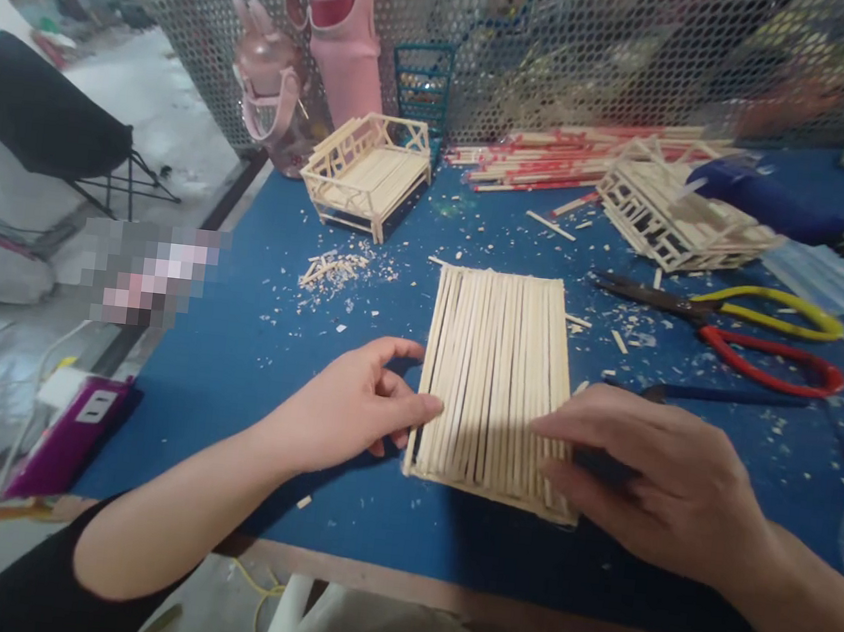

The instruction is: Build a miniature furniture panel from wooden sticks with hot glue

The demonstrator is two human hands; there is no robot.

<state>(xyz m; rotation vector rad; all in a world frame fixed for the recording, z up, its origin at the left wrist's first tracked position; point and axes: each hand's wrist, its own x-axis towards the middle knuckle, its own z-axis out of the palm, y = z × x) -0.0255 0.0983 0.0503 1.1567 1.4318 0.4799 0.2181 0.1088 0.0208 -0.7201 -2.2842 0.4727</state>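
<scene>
Nearest, the left hand (356,405) has its grip pinched on the left edge of the stick panel (496,364), which lies flat on the blue counter (252,358). The right hand (665,482) rests on top, grip released. The panel looks fully filled, judging by its close-set sticks. Beyond lie yellow-handled pliers (684,301) and a finished miniature bench (368,175). No writing is legible.

Left hand (353,401), right hand (666,474) on panel (498,349)
</scene>
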